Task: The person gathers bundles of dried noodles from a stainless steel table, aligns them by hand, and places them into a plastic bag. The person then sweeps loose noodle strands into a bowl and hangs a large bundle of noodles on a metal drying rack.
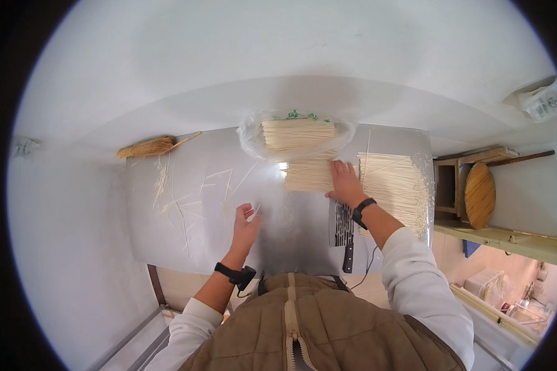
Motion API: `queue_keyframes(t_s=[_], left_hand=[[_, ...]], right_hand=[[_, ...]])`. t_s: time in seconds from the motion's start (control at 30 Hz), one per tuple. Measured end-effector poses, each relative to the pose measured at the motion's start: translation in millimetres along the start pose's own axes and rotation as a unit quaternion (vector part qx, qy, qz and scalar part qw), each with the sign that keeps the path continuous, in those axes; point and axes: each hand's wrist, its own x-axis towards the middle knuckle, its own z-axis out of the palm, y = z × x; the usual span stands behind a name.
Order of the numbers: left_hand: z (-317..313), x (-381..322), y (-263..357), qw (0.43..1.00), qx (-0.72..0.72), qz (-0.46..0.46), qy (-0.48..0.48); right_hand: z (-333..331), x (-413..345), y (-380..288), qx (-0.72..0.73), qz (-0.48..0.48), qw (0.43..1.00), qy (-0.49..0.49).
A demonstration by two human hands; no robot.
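My left hand (pixel 246 229) is above the metal tabletop (pixel 297 227), with a short piece of dry noodle (pixel 257 210) between thumb and fingers. My right hand (pixel 346 183) lies flat at the right end of a pale noodle bundle (pixel 308 175), fingers pointing away from me. Behind that bundle, more noodles (pixel 299 134) sit in a clear plastic bag (pixel 250 139) with green print. A cleaver (pixel 343 225) with a black handle lies below my right wrist, its handle towards me. To its right is a wide layer of noodles (pixel 390 185), partly covered by my forearm.
Loose noodle scraps (pixel 181 208) are scattered over the table's left side. A straw hand broom (pixel 148 146) lies at the far left corner. Beyond the right edge stand a round wooden board (pixel 480 195) and a wooden frame (pixel 445 185). A white wall (pixel 213 102) runs behind the table.
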Motion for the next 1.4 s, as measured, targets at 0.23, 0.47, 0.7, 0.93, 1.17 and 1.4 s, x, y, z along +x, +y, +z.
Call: queue_keyframes(t_s=[0.23,0.47,0.7,0.93,1.17,1.4], left_hand=[[72,21,23,0.875,0.353,0.328,-0.050],[143,59,2,0.752,0.556,0.306,-0.176],[147,53,-28,0.787,0.530,0.286,-0.131],[121,33,-63,0.794,0.481,0.354,-0.114],[106,22,-70,0.788,0.442,0.407,-0.133],[78,69,-25,0.848,0.457,0.211,-0.164]], right_hand=[[38,-31,-4,0.036,-0.126,0.986,0.100],[40,-37,-17,0.018,-0.169,0.982,0.077],[63,-179,-67,0.222,0.166,0.936,0.216],[121,-243,-79,0.272,0.338,0.896,0.092],[132,-196,-79,0.618,0.375,0.684,0.094],[115,-196,-62,0.435,0.346,0.828,0.078]])
